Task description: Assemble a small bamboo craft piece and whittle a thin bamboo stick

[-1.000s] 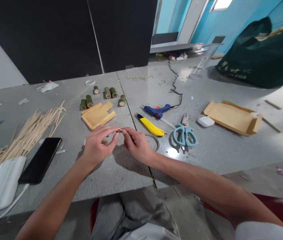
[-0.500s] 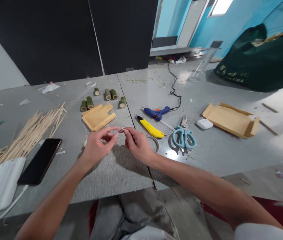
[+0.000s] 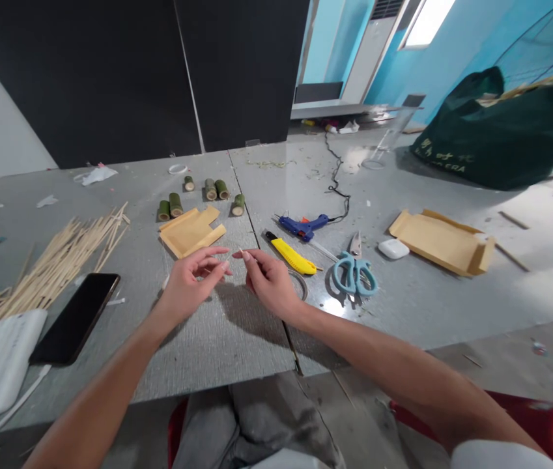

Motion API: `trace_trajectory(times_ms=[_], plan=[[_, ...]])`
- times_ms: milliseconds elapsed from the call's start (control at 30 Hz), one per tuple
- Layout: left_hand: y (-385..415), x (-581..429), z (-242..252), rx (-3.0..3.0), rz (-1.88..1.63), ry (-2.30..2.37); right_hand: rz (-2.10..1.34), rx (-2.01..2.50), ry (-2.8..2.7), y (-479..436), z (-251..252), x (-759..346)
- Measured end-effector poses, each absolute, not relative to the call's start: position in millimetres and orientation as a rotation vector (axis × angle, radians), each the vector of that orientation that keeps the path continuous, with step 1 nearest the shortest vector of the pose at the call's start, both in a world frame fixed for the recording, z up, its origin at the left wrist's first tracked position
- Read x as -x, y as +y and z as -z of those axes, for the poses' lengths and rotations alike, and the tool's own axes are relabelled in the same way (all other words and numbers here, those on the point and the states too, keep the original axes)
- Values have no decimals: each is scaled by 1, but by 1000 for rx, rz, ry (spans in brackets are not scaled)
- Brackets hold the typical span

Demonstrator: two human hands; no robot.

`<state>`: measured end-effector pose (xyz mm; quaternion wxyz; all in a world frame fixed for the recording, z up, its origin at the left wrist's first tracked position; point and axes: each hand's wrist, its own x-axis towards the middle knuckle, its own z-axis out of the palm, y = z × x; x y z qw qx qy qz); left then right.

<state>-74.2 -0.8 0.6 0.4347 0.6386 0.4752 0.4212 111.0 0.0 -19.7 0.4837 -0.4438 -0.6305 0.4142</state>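
Note:
Over the grey table, my right hand pinches a small pale piece between thumb and index finger. My left hand is just left of it, its thumb and fingers slightly apart with nothing clearly visible between them. A narrow gap separates the fingertips of the two hands. Behind my left hand lies an opened brown cardboard piece. Beyond my right hand rest a yellow cutter and a blue glue gun. A grey ring is partly hidden by my right hand.
Thin wooden sticks, a black phone and a white power bank lie left. Several green bamboo pieces stand behind. Blue-handled scissors, a white case, a cardboard tray and a green bag are right.
The fingertips of my two hands were together at the small pale piece and have now parted slightly. My left thumb and index finger are a little wider apart. The view has shifted slightly.

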Motion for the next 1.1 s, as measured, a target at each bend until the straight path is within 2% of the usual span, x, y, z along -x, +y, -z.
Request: trace_trajectory(times_ms=[167,500,733,933,1100], plan=[[3,74,-4,-1376,-1085,1191,-1211,1035,-1329,7,16,-114],[1,75,-8,-1441,-1049,1153,-1388,974,-1511,3,19,-111],[2,75,-6,-1466,-1068,1150,-1291,1021,-1613,4,19,-112],[7,78,-2,-1422,-1106,1194,-850,1197,-1948,10,18,-120],[8,78,-3,-1400,-1125,1214,-1018,1160,-1837,11,16,-122]])
